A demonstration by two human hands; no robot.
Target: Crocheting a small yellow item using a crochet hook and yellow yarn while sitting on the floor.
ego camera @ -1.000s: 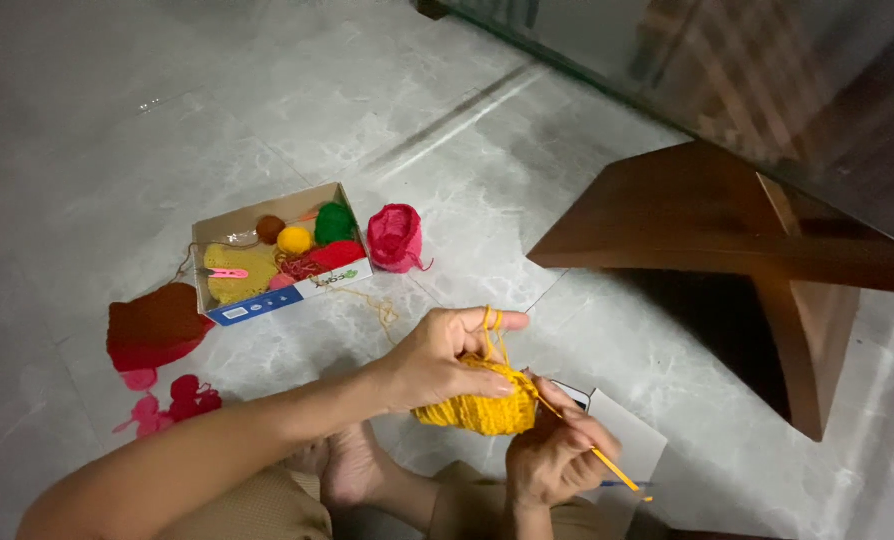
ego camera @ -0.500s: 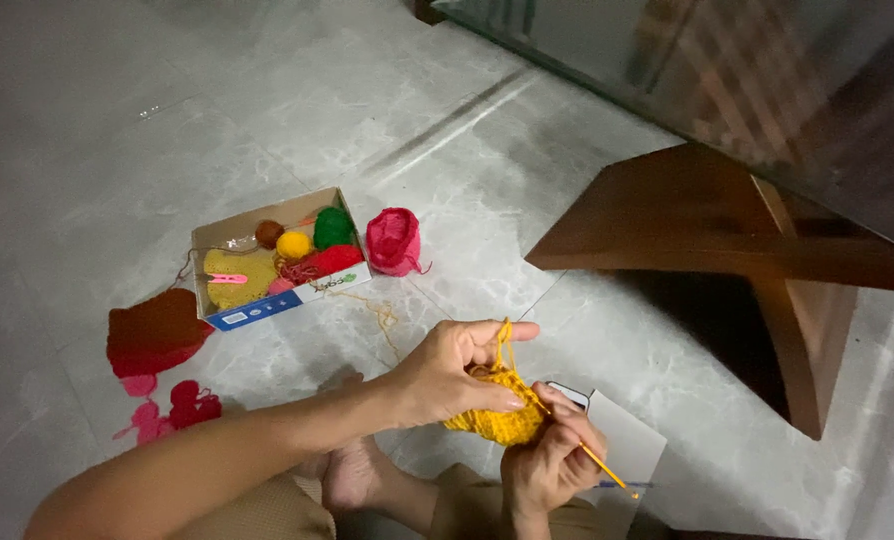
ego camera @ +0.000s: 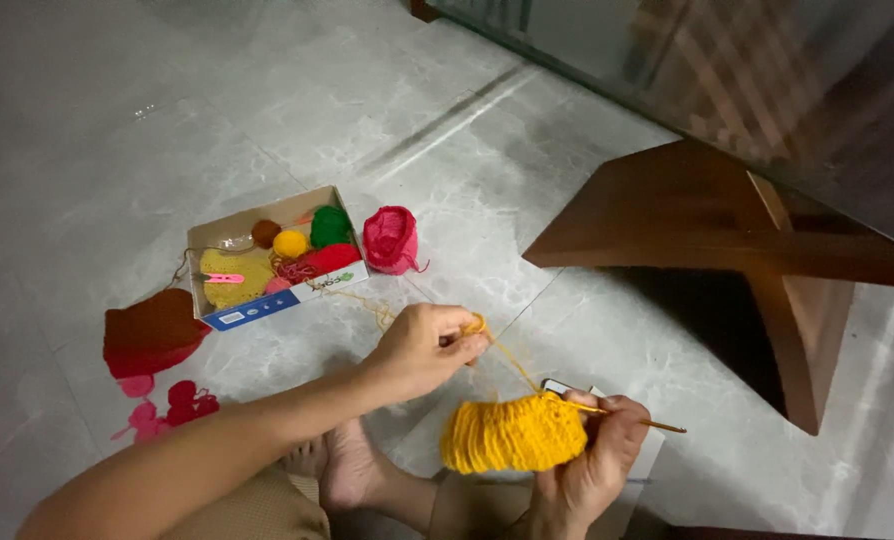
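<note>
My right hand [ego camera: 587, 475] grips a yellow crocheted piece [ego camera: 512, 435] together with a thin crochet hook [ego camera: 657, 425] that sticks out to the right. My left hand [ego camera: 422, 350] is raised a little above and left of the piece. It pinches the yellow yarn strand [ego camera: 507, 358], which runs taut down to the work. The same yarn trails off toward an open cardboard box [ego camera: 267, 308] on the floor.
The box holds green, yellow, brown and red yarn balls and a pink clip. A pink yarn ball [ego camera: 391, 240] stands beside it. Dark red and pink crocheted pieces [ego camera: 152, 335] lie at left. My bare foot [ego camera: 342, 465] rests on the tiled floor. A wooden table base [ego camera: 727, 240] stands at right.
My left hand has let go of the yellow piece and drawn up and left, pulling the yarn taut. The piece now hangs lower in my right hand.
</note>
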